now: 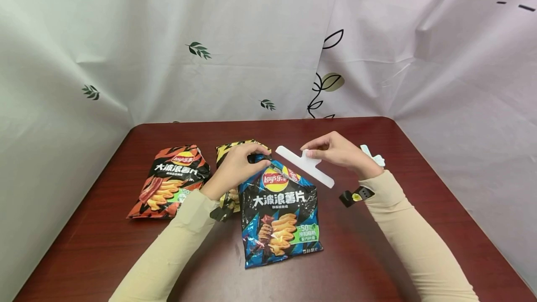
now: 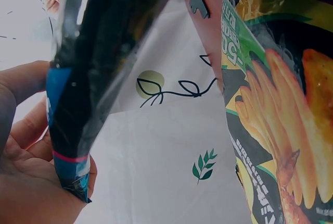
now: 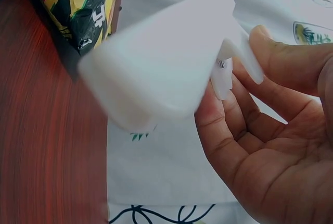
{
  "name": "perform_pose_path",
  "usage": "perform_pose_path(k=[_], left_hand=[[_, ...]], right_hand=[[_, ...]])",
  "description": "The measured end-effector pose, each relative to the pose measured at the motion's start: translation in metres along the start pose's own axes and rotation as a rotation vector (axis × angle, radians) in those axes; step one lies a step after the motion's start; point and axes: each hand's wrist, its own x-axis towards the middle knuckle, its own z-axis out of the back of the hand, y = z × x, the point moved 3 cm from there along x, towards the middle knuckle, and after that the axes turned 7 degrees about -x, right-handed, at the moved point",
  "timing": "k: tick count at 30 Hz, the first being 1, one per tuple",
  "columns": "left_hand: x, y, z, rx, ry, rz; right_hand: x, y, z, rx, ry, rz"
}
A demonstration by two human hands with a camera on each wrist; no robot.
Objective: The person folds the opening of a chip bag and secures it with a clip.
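Note:
A blue Lay's crisp bag (image 1: 278,213) lies in the middle of the dark red table (image 1: 369,255). My left hand (image 1: 240,166) pinches its folded top corner; in the left wrist view the blue bag (image 2: 83,88) hangs from my fingers (image 2: 23,130). My right hand (image 1: 333,150) holds a long white bag clip (image 1: 305,166) by its handles, just right of the bag's top. Close up, the white clip (image 3: 161,57) sits between thumb and fingers (image 3: 229,130). A yellow bag (image 1: 235,150) lies behind my left hand, mostly hidden.
An orange Lay's bag (image 1: 169,181) lies flat at the left. A second white clip (image 1: 373,155) lies behind my right wrist. White leaf-printed cloth (image 1: 235,45) walls the table at the back and both sides. The yellow bag (image 3: 78,5) shows beside the clip.

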Motion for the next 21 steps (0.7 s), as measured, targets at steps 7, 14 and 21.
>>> perform_pose_path(k=[7, 14, 21], left_hand=[[0.0004, 0.0004, -0.0003, -0.011, 0.000, -0.005], [0.0002, 0.0008, -0.0003, -0.014, -0.005, -0.014], [-0.0005, 0.0006, -0.0007, -0.011, -0.002, -0.034]], right_hand=[[0.0010, 0.0018, -0.0016, 0.029, -0.028, 0.021], [0.0019, 0.0024, -0.0038, 0.042, -0.035, 0.013], [0.0012, 0.0062, -0.0049, 0.049, -0.034, 0.022]])
